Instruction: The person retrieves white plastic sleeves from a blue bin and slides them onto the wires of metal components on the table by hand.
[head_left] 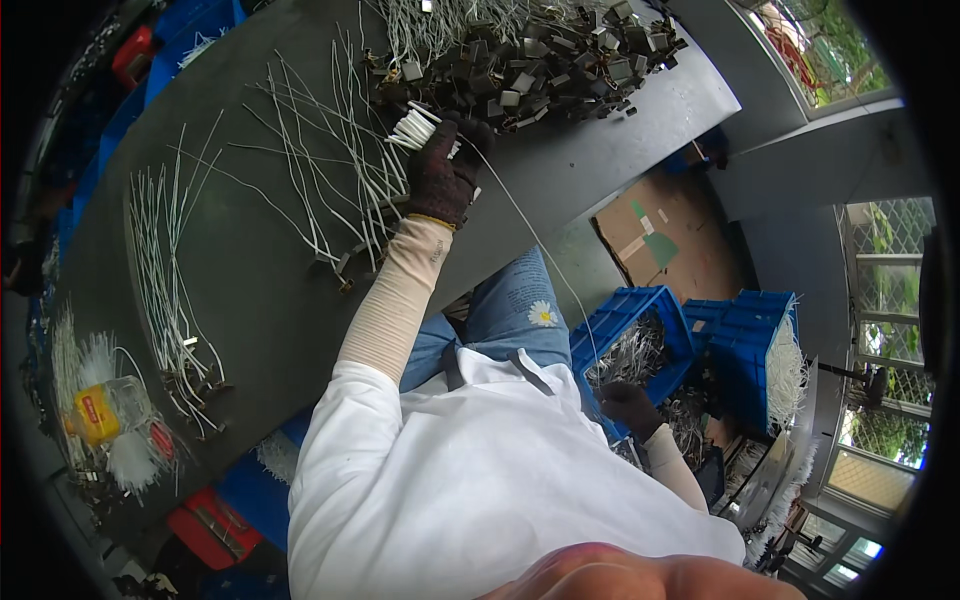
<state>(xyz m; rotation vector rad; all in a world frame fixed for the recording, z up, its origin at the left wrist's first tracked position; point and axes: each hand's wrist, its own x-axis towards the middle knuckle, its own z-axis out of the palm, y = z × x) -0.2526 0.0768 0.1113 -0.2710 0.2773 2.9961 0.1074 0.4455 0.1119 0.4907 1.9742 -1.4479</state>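
Over the table, my left hand [442,178], in a dark work glove, is closed around a bundle of short white tubes [413,127]. A long thin white wire [532,228] runs from that hand down to my right. At its lower end, beside a blue crate, my right hand [630,408] is in a dark glove with its fingers curled; the wire seems to end in it, though the grip itself is partly hidden. Loose white wires with small metal ends [345,262] lie left of my left hand. Beyond it is a pile of small dark metal parts [520,75] with wires.
Another group of wires [165,290] lies on the dark table [270,330]. A clear and yellow container [110,410] stands at the left edge. On my right are a blue crate [680,345] of silvery strips and a blue crate [745,345] of white strands. Cardboard [670,235] lies beyond.
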